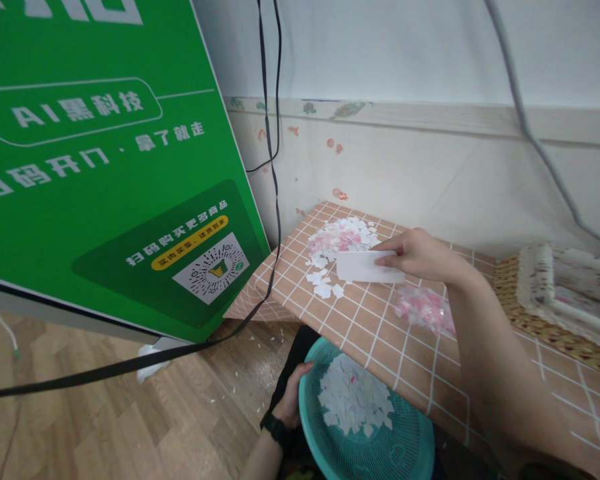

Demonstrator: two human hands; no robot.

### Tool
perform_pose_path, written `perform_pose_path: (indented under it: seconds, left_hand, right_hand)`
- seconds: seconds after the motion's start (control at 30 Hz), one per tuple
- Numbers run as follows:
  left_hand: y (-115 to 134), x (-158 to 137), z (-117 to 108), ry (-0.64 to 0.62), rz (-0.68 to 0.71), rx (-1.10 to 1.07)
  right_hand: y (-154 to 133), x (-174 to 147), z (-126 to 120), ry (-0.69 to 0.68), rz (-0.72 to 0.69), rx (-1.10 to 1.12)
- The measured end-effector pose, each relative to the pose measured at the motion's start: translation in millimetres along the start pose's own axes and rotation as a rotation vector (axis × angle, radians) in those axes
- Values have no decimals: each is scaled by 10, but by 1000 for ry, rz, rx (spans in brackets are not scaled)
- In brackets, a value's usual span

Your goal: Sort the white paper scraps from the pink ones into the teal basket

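Note:
My right hand pinches a flat white card over the tabletop. The card's far edge is beside a pile of torn white and pink paper scraps, with a few loose white bits in front of it. Below the table edge, my left hand grips the rim of a teal plastic basket. White paper scraps lie heaped inside the basket. A clear bag with pink contents rests on the table just under my right wrist.
A checked brown cloth covers the table. A woven basket with lace trim stands at the right. At the left is a large green panel, with a black cable hanging across. Small scraps lie on the wooden floor.

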State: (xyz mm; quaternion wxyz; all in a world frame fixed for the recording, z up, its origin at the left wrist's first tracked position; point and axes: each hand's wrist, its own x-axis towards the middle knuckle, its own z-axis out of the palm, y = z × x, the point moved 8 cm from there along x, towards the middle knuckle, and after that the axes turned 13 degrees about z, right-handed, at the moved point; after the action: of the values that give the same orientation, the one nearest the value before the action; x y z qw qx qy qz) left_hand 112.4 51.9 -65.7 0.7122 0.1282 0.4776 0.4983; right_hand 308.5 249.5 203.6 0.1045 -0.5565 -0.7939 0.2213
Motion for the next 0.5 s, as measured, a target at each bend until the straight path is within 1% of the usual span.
perform_pose_path:
  seconds: [0.1, 0.33, 0.43, 0.5]
  left_hand:
    - [-57, 24, 9, -21, -32, -19]
    - [-209, 76, -28, -79, -97, -64]
    - [-299, 108, -33, -133, -132, -103]
    - [-335, 127, -28, -169, -138, -136]
  right_hand:
    - [5, 5, -14, 17, 8, 3]
    - [-117, -34, 105, -79, -4, 62]
    - [-163, -24, 160, -102, -15, 42]
    - [-159, -3, 156, -79, -19, 20]
